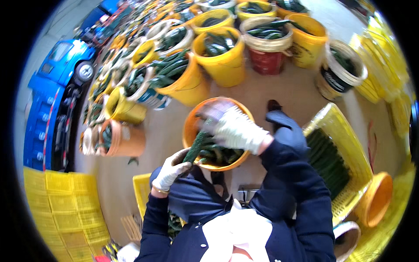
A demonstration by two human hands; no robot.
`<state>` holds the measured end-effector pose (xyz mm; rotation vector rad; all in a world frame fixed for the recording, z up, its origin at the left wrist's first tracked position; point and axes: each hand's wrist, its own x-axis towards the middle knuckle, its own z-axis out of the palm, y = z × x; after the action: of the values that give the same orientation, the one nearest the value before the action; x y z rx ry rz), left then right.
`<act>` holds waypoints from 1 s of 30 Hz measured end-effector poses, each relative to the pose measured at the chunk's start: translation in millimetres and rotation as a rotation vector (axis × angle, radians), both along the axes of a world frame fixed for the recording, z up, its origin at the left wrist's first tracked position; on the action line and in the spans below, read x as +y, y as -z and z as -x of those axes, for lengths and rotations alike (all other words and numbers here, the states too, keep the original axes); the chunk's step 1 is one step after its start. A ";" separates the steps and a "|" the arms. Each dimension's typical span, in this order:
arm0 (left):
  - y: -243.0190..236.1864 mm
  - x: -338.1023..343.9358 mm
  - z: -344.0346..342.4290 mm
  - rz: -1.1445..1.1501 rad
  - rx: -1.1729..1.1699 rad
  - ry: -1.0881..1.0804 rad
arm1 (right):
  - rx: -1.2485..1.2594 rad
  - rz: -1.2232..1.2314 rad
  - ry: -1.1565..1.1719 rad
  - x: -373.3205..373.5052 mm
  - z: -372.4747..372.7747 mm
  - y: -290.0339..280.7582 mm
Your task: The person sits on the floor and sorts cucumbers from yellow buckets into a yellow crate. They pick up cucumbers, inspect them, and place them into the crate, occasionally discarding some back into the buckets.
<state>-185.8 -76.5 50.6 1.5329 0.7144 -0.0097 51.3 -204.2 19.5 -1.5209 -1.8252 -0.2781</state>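
Over the orange bucket [239,165] between my knees, a dark green, bumpy cucumber [198,142] is held at a slant. My left hand [171,171], in a white work glove, grips its lower end at the bucket's near-left rim. My right hand [233,126], gloved too, is at the cucumber's upper end above the bucket; motion smears its fingers, so their grip does not show. More cucumbers [222,155] lie inside the bucket, partly hidden by that hand. At my right, a yellow crate [363,163] lined with clear film holds cucumbers [325,161] packed in rows.
Ahead stand many buckets of cucumbers, including a yellow one [224,63] and a red one [266,61]. A blue truck [46,105] and stacked yellow crates [65,205] are at left. An orange bucket [379,198] lies tipped beyond the right crate.
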 end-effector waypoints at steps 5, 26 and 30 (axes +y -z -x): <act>0.0 -0.7 -46.5 0.240 -0.443 0.082 | 0.002 -0.166 0.127 -19.7 -16.8 -16.3; 183.3 13.0 -165.4 -0.375 0.208 0.208 | 1.203 0.625 1.875 -547.5 3.7 215.7; 194.5 17.2 -169.2 -0.458 0.361 0.184 | 1.278 0.648 1.950 -576.1 30.8 229.3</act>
<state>-16.7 -59.3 -143.8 2.0628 0.8986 -0.2836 20.5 -780.3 -209.9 -2.4213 0.9503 0.4254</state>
